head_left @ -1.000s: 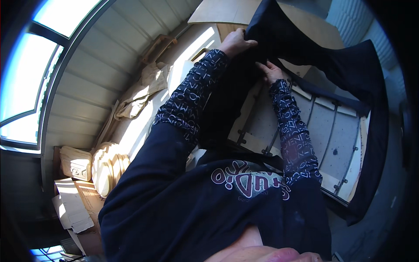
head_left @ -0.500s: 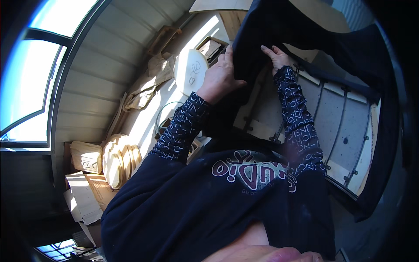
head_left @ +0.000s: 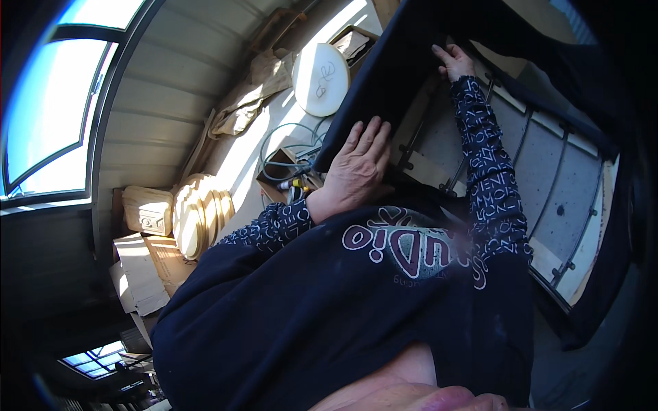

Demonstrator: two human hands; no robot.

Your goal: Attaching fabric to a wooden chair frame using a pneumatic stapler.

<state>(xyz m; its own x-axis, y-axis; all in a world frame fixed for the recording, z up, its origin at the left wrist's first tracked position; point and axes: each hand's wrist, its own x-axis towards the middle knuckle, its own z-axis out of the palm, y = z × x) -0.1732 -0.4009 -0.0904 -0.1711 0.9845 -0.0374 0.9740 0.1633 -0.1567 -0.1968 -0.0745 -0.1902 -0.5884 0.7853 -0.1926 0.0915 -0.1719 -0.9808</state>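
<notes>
Black fabric (head_left: 401, 75) is stretched over the side of an upholstery frame with wire springs (head_left: 531, 147) and a grey sheet behind them. My left hand (head_left: 360, 161) lies on the near part of this fabric, fingers stretched out and pressed flat. Farther off and to the right, my right hand (head_left: 458, 63) has its thumb and fingers together at the inner edge of the fabric, seemingly pinching it; the fingertips are partly lost against the black. More black cloth hangs loosely around the frame's right side.
To the left lie a round white disc (head_left: 321, 80), an open box of tools (head_left: 284, 164) with a green hose, and crumpled beige cloth (head_left: 250, 103). Stacked round pieces (head_left: 199, 212) and cardboard boxes (head_left: 140, 274) stand nearer, beside the wall. A window (head_left: 58, 113) is at far left.
My left hand has slid nearer along the fabric and flattened onto it. My right hand keeps about the same place on the frame. The whole view has shifted, showing the tool box more fully.
</notes>
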